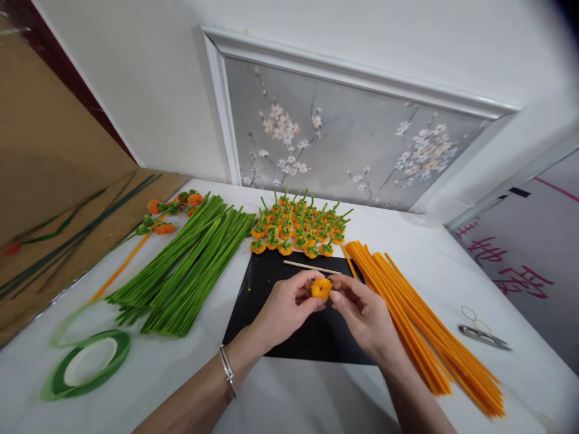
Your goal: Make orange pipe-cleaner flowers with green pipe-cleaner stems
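Above a black mat, my left hand and my right hand hold one small orange fuzzy flower between them. The left fingers pinch its left side, and the right thumb and fingers close on its right side. A dark spot shows at the flower's centre. Just behind the hands lies a thin pale stick on the mat. Several finished orange flowers with green stems stand grouped beyond the mat's far edge.
Green fuzzy stems lie left of the mat, orange ones to its right. Green tape rests at the front left, scissors at the far right. Orange flowers with leaves lie at the back left. A wall stands behind.
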Tool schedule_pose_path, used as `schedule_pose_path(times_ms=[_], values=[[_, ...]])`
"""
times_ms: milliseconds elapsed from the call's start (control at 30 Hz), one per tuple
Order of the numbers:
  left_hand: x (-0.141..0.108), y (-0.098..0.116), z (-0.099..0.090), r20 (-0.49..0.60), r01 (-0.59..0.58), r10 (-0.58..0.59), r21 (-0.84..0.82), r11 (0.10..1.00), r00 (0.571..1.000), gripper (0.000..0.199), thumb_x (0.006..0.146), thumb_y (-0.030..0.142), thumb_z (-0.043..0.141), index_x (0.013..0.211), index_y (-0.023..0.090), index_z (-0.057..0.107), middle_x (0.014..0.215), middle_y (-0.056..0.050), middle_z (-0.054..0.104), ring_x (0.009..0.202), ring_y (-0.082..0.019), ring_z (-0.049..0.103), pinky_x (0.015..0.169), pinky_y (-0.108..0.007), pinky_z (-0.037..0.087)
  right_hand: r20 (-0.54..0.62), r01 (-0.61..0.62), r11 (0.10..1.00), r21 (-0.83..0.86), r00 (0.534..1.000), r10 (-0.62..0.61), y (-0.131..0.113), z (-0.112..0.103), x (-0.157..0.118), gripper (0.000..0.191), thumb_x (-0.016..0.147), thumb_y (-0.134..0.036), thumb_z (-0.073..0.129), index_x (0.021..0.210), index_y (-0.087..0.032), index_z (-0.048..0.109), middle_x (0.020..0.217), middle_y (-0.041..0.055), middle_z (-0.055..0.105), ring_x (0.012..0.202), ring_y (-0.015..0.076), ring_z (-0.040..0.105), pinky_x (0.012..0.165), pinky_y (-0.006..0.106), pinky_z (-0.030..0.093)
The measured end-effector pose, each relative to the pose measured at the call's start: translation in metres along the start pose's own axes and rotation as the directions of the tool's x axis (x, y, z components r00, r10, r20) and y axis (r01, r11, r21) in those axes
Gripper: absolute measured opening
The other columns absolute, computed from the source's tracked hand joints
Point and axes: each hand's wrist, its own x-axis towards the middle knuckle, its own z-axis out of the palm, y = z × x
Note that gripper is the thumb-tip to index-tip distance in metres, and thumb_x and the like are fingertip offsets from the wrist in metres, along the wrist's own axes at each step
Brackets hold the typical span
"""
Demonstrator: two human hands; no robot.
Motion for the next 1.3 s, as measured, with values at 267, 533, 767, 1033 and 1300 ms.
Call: schedule_pose_path(times_ms=[267, 533, 767, 1033, 1300], values=[[-0.001, 0.002, 0.001, -0.004, -0.025, 0.026, 0.169, 0.985, 1.0, 0.026, 0.078, 0.012, 0.058, 0.103, 0.02, 0.061, 0.092, 0.0, 0.07, 0.085, -0.017, 0.067, 0.078, -0.026, 0.054, -0.017, 0.099, 0.944, -0.316, 0.994, -0.11, -0.006, 0.007, 0.0, 0.02, 0.084, -0.024, 0.053, 0.098, -0.017, 0.066, 0.086, 0.0076, 0.068, 0.075, 0.0177, 0.066, 0.071, 0.029, 0.057], [0.001, -0.002, 0.001, 0.008, 0.004, -0.005, 0.069, 0.998, 1.0, 0.031, 0.076, 0.012, 0.064, 0.106, 0.019, 0.06, 0.097, -0.003, 0.068, 0.088, -0.017, 0.066, 0.082, -0.028, 0.052, -0.038, 0.158, 0.876, -0.456, 0.98, -0.196, -0.01, 0.005, 0.0, 0.027, 0.077, -0.016, 0.05, 0.096, -0.015, 0.069, 0.082, 0.0062, 0.071, 0.068, 0.0158, 0.067, 0.065, 0.025, 0.057], [0.004, 0.005, -0.002, -0.008, 0.075, -0.076, -0.095, 0.993, 0.997, 0.011, 0.077, 0.021, 0.066, 0.086, 0.014, 0.063, 0.08, 0.0, 0.062, 0.071, -0.011, 0.057, 0.067, -0.023, 0.048, -0.075, 0.196, 0.877, -0.438, 0.965, -0.253, -0.013, 0.003, -0.001, 0.028, 0.078, -0.015, 0.051, 0.1, -0.018, 0.068, 0.081, 0.0035, 0.072, 0.068, 0.0146, 0.067, 0.065, 0.023, 0.056], [0.003, 0.004, -0.001, -0.057, 0.137, -0.153, -0.215, 0.967, 0.987, 0.023, 0.071, 0.015, 0.072, 0.089, 0.015, 0.059, 0.081, -0.001, 0.064, 0.076, -0.012, 0.059, 0.075, -0.025, 0.047, 0.093, 0.307, 0.822, -0.48, 0.949, -0.301, -0.011, 0.0, -0.003, 0.03, 0.087, -0.014, 0.046, 0.108, -0.016, 0.067, 0.092, 0.008, 0.072, 0.078, 0.017, 0.068, 0.07, 0.025, 0.056], [0.004, 0.004, -0.003, -0.031, 0.137, -0.15, -0.255, 0.957, 0.988, 0.029, 0.073, 0.022, 0.074, 0.097, 0.016, 0.058, 0.082, 0.0, 0.063, 0.076, -0.01, 0.059, 0.073, -0.023, 0.048, 0.095, 0.384, 0.795, -0.469, 0.917, -0.387, -0.016, -0.004, -0.003, 0.031, 0.09, -0.015, 0.044, 0.113, -0.015, 0.066, 0.097, 0.0101, 0.07, 0.084, 0.0171, 0.068, 0.076, 0.027, 0.057]])
